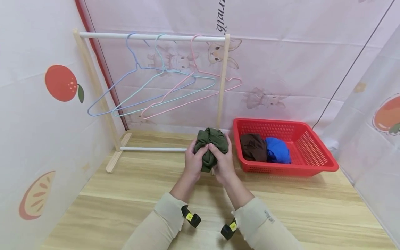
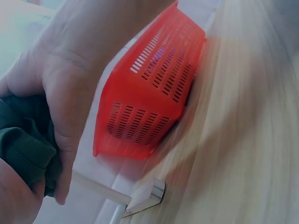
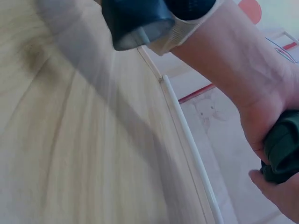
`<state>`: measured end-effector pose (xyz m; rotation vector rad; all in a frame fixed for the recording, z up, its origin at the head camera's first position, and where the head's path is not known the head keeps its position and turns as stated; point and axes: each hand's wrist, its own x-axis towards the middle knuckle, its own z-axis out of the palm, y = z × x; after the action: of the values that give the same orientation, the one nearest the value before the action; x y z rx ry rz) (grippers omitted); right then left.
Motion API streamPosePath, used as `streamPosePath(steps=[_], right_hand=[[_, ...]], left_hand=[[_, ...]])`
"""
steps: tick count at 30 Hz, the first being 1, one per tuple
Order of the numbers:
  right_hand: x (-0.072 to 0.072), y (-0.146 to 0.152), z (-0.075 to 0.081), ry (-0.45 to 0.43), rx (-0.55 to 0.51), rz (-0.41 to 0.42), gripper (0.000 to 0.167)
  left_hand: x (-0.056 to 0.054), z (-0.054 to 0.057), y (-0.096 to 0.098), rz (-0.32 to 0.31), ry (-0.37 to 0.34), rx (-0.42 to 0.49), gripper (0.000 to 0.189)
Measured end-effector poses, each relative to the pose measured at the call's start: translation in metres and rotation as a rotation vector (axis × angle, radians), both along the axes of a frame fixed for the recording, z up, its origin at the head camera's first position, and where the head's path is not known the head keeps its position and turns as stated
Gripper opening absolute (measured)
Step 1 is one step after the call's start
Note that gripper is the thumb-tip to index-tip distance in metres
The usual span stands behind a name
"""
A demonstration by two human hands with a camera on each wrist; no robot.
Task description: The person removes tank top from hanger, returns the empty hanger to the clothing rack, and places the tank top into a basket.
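A dark green garment (image 1: 210, 139), bunched into a ball, is held up above the table in front of the rack's right foot. My left hand (image 1: 192, 160) grips it from the left and my right hand (image 1: 224, 160) from the right, with both thumbs on its near face. In the left wrist view a ribbed band shows on the green garment (image 2: 28, 149). The right wrist view catches only part of the green bundle (image 3: 284, 142) at the edge. Most fingers are hidden behind the cloth.
A wooden rack with a white rail (image 1: 103, 35) stands at the back left, bearing a blue hanger (image 1: 112, 86), a mint hanger (image 1: 137, 91) and a pink hanger (image 1: 175, 86). At the right, a red basket (image 1: 315, 152) contains a brown cloth bundle (image 1: 253, 147) and a blue one (image 1: 277, 150).
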<state>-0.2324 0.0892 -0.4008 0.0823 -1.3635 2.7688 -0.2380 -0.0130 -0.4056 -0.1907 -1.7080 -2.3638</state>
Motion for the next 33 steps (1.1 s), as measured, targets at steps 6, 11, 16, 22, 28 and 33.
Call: streamPosePath(steps=[6, 11, 16, 22, 28, 33], right_hand=[[-0.002, 0.017, 0.005, 0.032, 0.121, -0.032, 0.07], [-0.005, 0.031, 0.01, 0.065, 0.16, -0.135, 0.068], [-0.007, 0.046, 0.016, 0.063, 0.204, -0.227, 0.065], [-0.012, 0.064, 0.022, 0.099, 0.246, -0.263, 0.063], [-0.019, 0.081, 0.027, 0.177, 0.383, -0.302, 0.059], [-0.023, 0.098, 0.031, 0.166, 0.526, -0.373, 0.06]], left_hand=[[-0.002, 0.001, 0.014, -0.059, 0.002, 0.05, 0.039], [-0.004, 0.004, 0.028, -0.133, -0.02, 0.018, 0.042], [-0.004, 0.006, 0.04, -0.201, -0.003, -0.134, 0.043], [0.002, 0.026, 0.047, -0.302, 0.011, -0.226, 0.046], [-0.017, 0.014, 0.062, -0.28, 0.051, -0.186, 0.051], [-0.022, 0.016, 0.072, -0.245, 0.11, -0.233, 0.047]])
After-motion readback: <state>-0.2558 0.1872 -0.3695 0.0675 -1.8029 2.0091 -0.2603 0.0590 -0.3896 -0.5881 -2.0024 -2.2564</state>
